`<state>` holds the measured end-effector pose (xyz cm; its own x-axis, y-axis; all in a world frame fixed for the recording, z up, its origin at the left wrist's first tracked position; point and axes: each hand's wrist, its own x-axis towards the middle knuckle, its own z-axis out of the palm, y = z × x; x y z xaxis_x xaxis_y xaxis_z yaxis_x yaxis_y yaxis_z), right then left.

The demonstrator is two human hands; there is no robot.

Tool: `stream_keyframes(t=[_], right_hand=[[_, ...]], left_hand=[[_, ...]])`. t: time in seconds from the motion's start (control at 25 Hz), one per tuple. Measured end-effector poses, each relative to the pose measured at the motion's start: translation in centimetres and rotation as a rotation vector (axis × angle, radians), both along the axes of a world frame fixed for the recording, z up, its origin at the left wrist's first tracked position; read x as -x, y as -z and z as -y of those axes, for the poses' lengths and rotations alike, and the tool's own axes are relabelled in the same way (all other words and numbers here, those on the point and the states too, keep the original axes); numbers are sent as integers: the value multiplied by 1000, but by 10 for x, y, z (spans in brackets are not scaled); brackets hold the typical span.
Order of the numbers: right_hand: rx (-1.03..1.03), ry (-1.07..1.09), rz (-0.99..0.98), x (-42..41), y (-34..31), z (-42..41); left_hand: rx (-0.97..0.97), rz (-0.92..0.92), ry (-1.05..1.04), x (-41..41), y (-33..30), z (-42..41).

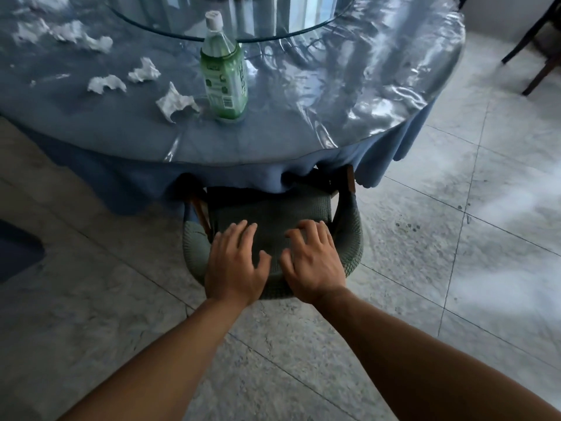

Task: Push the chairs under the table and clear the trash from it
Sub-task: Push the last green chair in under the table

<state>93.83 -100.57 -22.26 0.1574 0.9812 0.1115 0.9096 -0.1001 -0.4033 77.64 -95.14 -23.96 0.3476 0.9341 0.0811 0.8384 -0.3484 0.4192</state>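
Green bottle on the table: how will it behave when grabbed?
The green bottle is tall on a narrow base, so probably tips if knocked. It looks like thin plastic, likely light with some give. The wrinkled clear table cover may make its footing unsteady.

Both hands — left (235,262), right (312,264) — flat, fingers spread; forearms outstretched

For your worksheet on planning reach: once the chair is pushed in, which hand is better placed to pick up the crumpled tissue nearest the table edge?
Probably the left hand. The tissue lies left of the green bottle, on that hand's side; the right hand would likely have to cross past the bottle.
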Motion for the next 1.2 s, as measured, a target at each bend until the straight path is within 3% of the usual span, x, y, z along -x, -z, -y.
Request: stream_keyframes(t=[1.2], right_hand=[[-171,-88,81,-59,7,-200]], left_hand=[[-274,-104,-41,-59,1,-186]])
